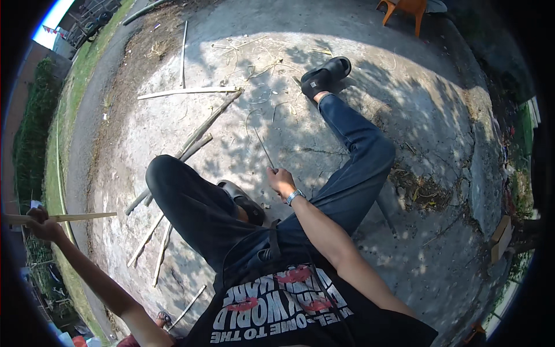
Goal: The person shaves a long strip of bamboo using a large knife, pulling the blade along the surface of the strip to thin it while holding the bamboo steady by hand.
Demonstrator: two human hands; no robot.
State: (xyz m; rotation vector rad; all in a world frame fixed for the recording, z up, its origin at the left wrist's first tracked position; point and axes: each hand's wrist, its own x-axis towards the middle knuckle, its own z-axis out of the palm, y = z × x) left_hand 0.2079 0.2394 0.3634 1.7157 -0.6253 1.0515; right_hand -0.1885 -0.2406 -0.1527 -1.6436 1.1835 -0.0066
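Bamboo strips (pixel 191 141) on concrete ground (pixel 404 115), left of outstretched leg (pixel 352 133).

Strong sunlight falls on the concrete ground (pixel 370 69) and makes it very bright, almost washed out in the middle. Leafy shadows lie in patches over the ground and over the jeans (pixel 352 173). The fisheye lens bends straight lines near the rim, and the corners are black. The centre is sharp; the edges are softer and a little blurred.
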